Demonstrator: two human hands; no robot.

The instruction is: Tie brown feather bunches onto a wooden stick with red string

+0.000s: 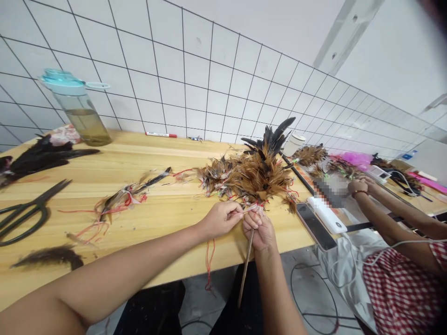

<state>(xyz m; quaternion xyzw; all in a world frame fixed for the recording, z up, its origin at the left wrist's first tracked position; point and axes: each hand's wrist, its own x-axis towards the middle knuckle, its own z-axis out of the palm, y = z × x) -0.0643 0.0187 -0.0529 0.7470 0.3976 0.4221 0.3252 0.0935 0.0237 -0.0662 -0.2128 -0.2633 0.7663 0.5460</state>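
At centre, the left hand [223, 218] pinches a pale strip [249, 210] by the base of the feather bundle [267, 174]; the right hand [260, 231] closes round its stick [246, 270]. Feather clumps [218, 174] crowd its left. Scissors [41, 201] lie far left, a bottle [82, 118] stands upper left, a phone [314, 226] right.

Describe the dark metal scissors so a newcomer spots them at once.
On the pale wooden table, look to the view's far left. Between a black feather bundle and a curved dark feather lie the dark metal scissors, set apart by big looped handles.
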